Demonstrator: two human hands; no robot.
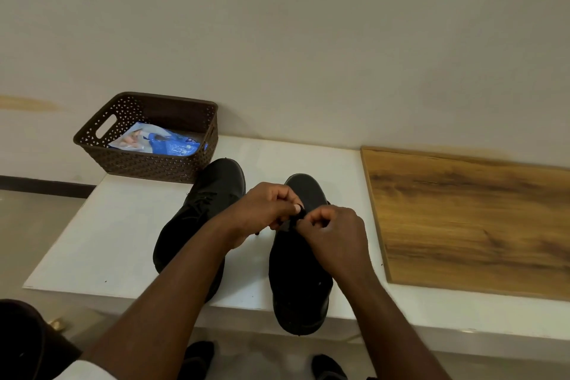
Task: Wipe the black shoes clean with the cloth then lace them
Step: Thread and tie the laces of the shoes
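Two black shoes stand side by side on a white table (101,244), toes pointing away from me. The left shoe (212,191) shows laces across its top. Both my hands work over the right shoe (300,284), whose heel hangs past the table's near edge. My left hand (266,210) pinches a black lace (300,214) between thumb and fingers. Just beside it my right hand (334,231) has its fingers curled round the same lace. No cloth is in view.
A brown woven basket (154,163) holding a blue and white packet (157,142) sits at the table's far left, close to the left shoe. A wooden board (472,222) lies to the right. A pale wall rises behind. My feet (197,358) show below the table.
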